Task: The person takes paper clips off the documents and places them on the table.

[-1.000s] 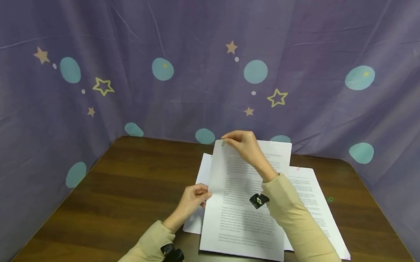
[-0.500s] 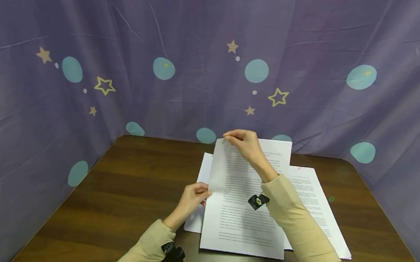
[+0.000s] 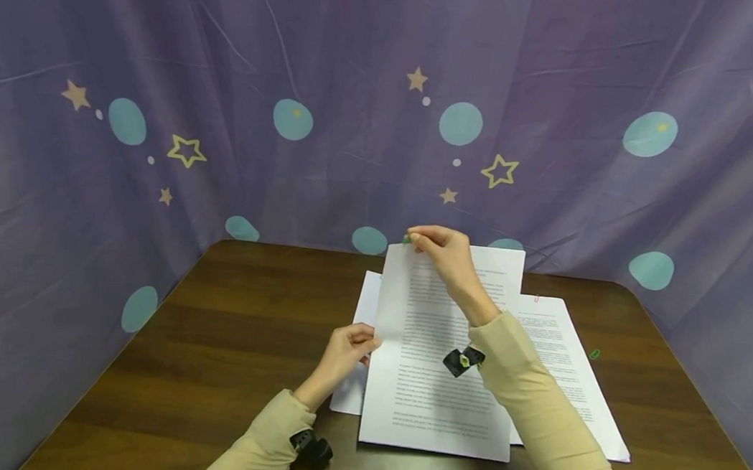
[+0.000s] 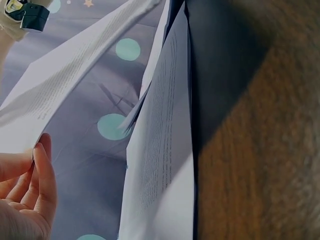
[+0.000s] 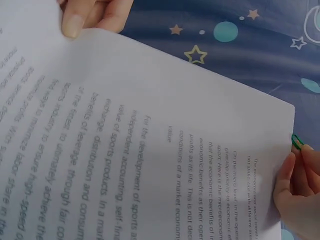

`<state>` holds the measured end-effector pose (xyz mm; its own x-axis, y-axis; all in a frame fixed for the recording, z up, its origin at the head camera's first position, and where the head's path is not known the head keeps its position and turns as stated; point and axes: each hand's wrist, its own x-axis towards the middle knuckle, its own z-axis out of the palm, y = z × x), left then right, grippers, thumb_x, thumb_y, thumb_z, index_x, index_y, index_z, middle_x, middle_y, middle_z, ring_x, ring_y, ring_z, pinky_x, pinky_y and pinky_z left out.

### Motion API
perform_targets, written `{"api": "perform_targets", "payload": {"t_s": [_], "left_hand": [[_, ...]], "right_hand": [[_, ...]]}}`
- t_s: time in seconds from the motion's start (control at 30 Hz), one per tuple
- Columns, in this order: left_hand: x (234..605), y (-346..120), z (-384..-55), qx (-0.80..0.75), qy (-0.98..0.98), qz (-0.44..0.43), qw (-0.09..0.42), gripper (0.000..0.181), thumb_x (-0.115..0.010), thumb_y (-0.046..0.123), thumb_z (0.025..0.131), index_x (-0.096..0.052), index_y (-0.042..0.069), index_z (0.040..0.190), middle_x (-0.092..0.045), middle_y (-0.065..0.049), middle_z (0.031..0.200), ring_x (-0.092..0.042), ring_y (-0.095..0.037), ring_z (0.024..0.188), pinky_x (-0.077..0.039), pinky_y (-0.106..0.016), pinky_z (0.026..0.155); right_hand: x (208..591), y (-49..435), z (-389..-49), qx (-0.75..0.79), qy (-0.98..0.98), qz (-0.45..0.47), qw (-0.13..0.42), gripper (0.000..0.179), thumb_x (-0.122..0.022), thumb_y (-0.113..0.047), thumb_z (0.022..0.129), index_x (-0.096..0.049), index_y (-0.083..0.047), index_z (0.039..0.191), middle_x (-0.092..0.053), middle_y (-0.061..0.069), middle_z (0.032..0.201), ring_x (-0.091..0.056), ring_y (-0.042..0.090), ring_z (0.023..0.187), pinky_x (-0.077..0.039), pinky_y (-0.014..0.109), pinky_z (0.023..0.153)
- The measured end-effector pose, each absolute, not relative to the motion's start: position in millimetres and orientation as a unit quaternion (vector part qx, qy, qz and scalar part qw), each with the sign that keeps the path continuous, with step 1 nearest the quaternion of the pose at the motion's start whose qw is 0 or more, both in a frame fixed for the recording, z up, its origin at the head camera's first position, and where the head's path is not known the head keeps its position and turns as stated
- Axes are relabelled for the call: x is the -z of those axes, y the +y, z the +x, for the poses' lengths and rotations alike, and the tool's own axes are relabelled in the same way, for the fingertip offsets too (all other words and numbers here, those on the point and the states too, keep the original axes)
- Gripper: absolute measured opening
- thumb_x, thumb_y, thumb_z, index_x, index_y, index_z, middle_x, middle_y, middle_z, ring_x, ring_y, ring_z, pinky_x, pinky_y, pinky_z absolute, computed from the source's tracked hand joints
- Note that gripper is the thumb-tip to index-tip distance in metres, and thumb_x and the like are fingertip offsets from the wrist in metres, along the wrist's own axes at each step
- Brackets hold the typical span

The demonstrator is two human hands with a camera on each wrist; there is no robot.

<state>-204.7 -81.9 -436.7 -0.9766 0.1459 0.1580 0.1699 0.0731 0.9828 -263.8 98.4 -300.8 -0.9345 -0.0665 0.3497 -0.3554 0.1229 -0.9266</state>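
A stack of printed paper (image 3: pixel 443 412) is held up, tilted, above the table. My left hand (image 3: pixel 345 352) pinches its left edge between thumb and fingers, as the left wrist view also shows with the hand (image 4: pixel 30 195) at the sheets' margin. At the top left, my right hand (image 3: pixel 442 260) pinches a small green paper clip (image 3: pixel 406 239). In the right wrist view the green clip (image 5: pixel 297 141) sits right at the paper's top edge, between the right hand's fingertips (image 5: pixel 287 167); whether it still grips the sheets I cannot tell.
Behind the raised stack, white sheets (image 3: pixel 363 306) with a clip at the top lie at left. More printed sheets (image 3: pixel 556 361) with a pink clip (image 3: pixel 536 299) lie at right. A loose green clip (image 3: pixel 595 354) rests on the brown table (image 3: pixel 248 328). A purple curtain (image 3: pixel 360 83) hangs behind.
The green clip has moved from the paper's face up to its top edge, with my right hand shifting slightly up and right. My left hand keeps its hold almost unmoved.
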Motion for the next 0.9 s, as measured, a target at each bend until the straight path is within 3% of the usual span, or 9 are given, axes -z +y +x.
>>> {"api": "perform_targets", "payload": {"t_s": [0.2,0.63,0.9], "left_hand": [[442,-84,-208,0.671,-0.735,-0.091,0.022,0.016,-0.061,-0.006,0.077,-0.057,-0.016,0.089,-0.062,-0.026,0.08,-0.052,-0.006,0.051,-0.048,-0.025,0.044],[443,-87,-208,0.683,-0.726,-0.081,0.026,0.017,-0.061,-0.007,0.077,-0.056,-0.017,0.088,-0.063,-0.024,0.077,-0.051,-0.007,0.049,-0.047,-0.023,0.043],[444,-90,-209,0.683,-0.727,-0.07,0.024,0.017,-0.061,-0.006,0.077,-0.056,-0.017,0.089,-0.064,-0.023,0.077,-0.051,-0.007,0.048,-0.046,-0.021,0.042]], "right_hand": [[298,106,-264,-0.682,-0.708,0.138,0.122,0.03,-0.064,-0.015,0.081,-0.063,0.006,0.102,-0.067,0.0,0.087,-0.062,0.01,0.077,-0.049,0.026,0.079],[302,137,-261,-0.634,-0.755,0.12,0.116,0.035,-0.066,-0.021,0.08,-0.062,0.004,0.104,-0.067,0.004,0.092,-0.063,0.008,0.078,-0.048,0.023,0.078],[307,159,-256,-0.631,-0.758,0.109,0.125,0.036,-0.069,-0.023,0.077,-0.064,0.003,0.102,-0.068,-0.004,0.086,-0.063,0.008,0.077,-0.047,0.02,0.076]]}}
